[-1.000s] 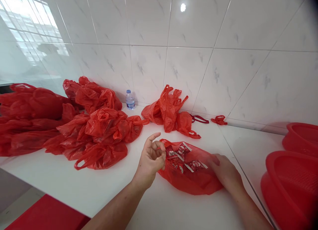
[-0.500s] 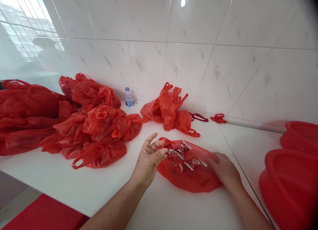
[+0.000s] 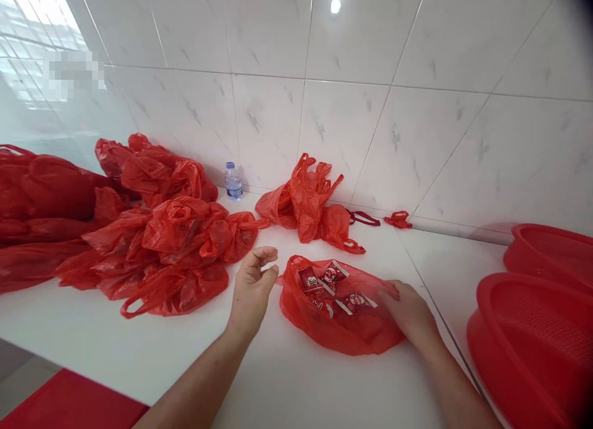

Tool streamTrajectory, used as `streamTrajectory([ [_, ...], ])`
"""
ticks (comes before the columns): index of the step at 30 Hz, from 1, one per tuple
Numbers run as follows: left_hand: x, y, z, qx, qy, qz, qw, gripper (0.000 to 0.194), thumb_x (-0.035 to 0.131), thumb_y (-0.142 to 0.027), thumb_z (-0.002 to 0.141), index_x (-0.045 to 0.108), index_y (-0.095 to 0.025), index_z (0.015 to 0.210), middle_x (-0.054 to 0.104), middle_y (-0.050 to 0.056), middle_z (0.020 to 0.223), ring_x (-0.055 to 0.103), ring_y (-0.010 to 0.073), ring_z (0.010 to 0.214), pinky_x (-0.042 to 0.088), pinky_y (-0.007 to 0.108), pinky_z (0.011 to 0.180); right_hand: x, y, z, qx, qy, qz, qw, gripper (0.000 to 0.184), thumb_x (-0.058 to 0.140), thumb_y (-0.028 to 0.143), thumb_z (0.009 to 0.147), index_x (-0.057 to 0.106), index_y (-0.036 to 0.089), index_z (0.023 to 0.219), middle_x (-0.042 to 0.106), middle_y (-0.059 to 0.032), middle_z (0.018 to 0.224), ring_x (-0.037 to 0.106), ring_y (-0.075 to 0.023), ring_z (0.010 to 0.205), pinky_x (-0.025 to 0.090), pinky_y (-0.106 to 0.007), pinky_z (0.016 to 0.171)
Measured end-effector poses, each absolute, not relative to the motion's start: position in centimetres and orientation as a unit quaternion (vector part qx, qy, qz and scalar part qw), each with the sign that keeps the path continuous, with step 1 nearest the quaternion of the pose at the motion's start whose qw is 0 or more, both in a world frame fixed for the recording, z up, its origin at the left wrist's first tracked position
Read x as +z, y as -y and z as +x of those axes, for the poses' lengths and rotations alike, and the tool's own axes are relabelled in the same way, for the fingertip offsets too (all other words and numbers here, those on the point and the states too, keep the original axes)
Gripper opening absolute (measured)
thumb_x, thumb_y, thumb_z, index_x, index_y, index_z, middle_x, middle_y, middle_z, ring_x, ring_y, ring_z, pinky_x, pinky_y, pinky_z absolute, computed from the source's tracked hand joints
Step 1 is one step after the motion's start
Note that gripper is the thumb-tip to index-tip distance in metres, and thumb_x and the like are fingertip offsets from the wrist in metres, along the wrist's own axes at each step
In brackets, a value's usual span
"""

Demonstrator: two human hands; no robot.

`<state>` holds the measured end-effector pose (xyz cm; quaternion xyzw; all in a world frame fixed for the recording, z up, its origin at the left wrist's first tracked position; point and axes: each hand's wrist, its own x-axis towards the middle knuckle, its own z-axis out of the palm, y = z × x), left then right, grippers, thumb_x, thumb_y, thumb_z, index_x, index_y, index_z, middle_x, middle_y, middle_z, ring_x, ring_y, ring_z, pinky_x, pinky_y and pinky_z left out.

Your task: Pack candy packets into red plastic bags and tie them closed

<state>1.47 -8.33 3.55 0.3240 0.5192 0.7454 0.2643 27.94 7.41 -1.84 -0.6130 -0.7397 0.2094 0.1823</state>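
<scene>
A red plastic bag [image 3: 343, 339] lies spread on the white table with its mouth up. Inside it are several small dark-red printed packets [image 3: 333, 274] with pale crimped ends. My right hand [image 3: 410, 308] grips the bag's right edge, thumb over the film and the other fingers partly hidden. Just left of the bag is my left hand [image 3: 254, 287], raised, fingers bent and thumb held apart from them. It appears to hold nothing, and its thumb is close to the bag's left corner.
Filled red bags [image 3: 180, 250] are heaped on the left. By the tiled wall stand a water bottle [image 3: 233, 183] and crumpled red bags [image 3: 308, 200]. A dark red strap [image 3: 365, 219] and a small red scrap [image 3: 398, 220] lie nearby. Red plastic baskets [image 3: 495, 330] are at right.
My left hand has moved left, away from the bag's left edge and the packets. My right hand keeps its hold on the bag. The view has shifted slightly.
</scene>
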Motion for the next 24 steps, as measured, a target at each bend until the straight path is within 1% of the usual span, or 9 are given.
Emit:
streamTrajectory([
  [2,3.7,8.2,0.7,0.7,-0.579,0.361,0.212,0.022,0.063,-0.024,0.074,0.061,-0.023,0.096,0.058,0.004,0.108,0.052,0.0185,0.104,0.044,0.024,0.076,-1.6,-7.2,28.2,0.224,0.728,-0.616,0.203,0.039,0.046,0.048,0.078,0.057,0.023,0.105,0.059,-0.0057,0.105,0.058,-0.0215,0.091,0.043,-0.03,0.07],
  [6,3.7,7.5,-0.6,0.587,-0.655,0.439,0.186,0.036,0.066,-0.039,0.07,0.06,-0.025,0.103,0.057,0.005,0.11,0.054,0.0202,0.09,0.042,0.027,0.069,-0.9,-5.8,29.5,0.248,0.697,-0.635,0.224,0.061,0.049,0.056,0.075,0.047,0.019,0.123,0.058,-0.0093,0.109,0.058,-0.0235,0.095,0.045,-0.031,0.075],
  [11,2.5,5.6,-1.4,0.456,-0.71,0.498,0.201,0.051,0.061,-0.049,0.072,0.054,-0.027,0.116,0.061,0.004,0.097,0.056,0.0178,0.074,0.041,0.028,0.065,-0.9,-3.8,30.9,0.255,0.675,-0.654,0.23,0.067,0.05,0.055,0.074,0.042,0.016,0.127,0.06,-0.0099,0.106,0.059,-0.0228,0.091,0.045,-0.03,0.074],
  [13,2.2,4.4,-1.6,0.437,-0.703,0.517,0.218,0.048,0.063,-0.042,0.07,0.055,-0.025,0.114,0.063,0.002,0.086,0.056,0.0167,0.067,0.039,0.026,0.06,-0.9,-3.5,30.9,0.246,0.679,-0.654,0.224,0.054,0.05,0.052,0.075,0.05,0.017,0.117,0.062,-0.0076,0.098,0.06,-0.0217,0.086,0.045,-0.029,0.07],
  [15,2.8,3.2,-1.6,0.457,-0.673,0.53,0.241,0.041,0.063,-0.031,0.068,0.058,-0.022,0.108,0.061,0.0,0.073,0.054,0.0148,0.06,0.038,0.025,0.055,-0.1,-3.4,30.4,0.233,0.705,-0.637,0.207,0.033,0.046,0.047,0.078,0.058,0.02,0.092,0.063,-0.0033,0.081,0.059,-0.0198,0.075,0.043,-0.028,0.063],
  [17,4.6,2.3,-1.5,0.528,-0.614,0.53,0.249,0.034,0.062,-0.024,0.068,0.059,-0.018,0.101,0.058,-0.002,0.067,0.051,0.0122,0.055,0.038,0.023,0.053,1.9,-3.0,29.6,0.21,0.723,-0.618,0.227,0.028,0.043,0.044,0.08,0.055,0.021,0.071,0.059,-0.0005,0.065,0.055,-0.0179,0.063,0.04,-0.027,0.056],
  [19,7.5,2.3,-1.5,0.628,-0.536,0.513,0.234,0.029,0.062,-0.023,0.069,0.058,-0.017,0.098,0.058,-0.002,0.068,0.051,0.0098,0.055,0.04,0.022,0.055,4.7,-2.3,28.8,0.191,0.7,-0.606,0.326,0.029,0.046,0.045,0.08,0.055,0.02,0.068,0.057,-0.0003,0.06,0.052,-0.0167,0.057,0.039,-0.026,0.053],
  [22,12.3,3.8,-1.6,0.735,-0.441,0.471,0.209,0.028,0.065,-0.022,0.069,0.056,-0.018,0.096,0.059,-0.003,0.069,0.053,0.0086,0.055,0.042,0.021,0.055,9.3,-1.1,28.0,0.2,0.607,-0.543,0.544,0.028,0.054,0.045,0.079,0.059,0.018,0.081,0.06,-0.0014,0.068,0.055,-0.0153,0.06,0.043,-0.024,0.055],
  [24,14.9,5.1,-1.6,0.756,-0.412,0.47,0.194,0.03,0.065,-0.02,0.069,0.056,-0.018,0.098,0.06,-0.003,0.068,0.054,0.0084,0.056,0.044,0.02,0.055,11.5,-0.8,27.7,0.23,0.576,-0.486,0.616,0.024,0.058,0.042,0.078,0.06,0.018,0.081,0.058,-0.0005,0.07,0.054,-0.0135,0.061,0.044,-0.023,0.056],
])
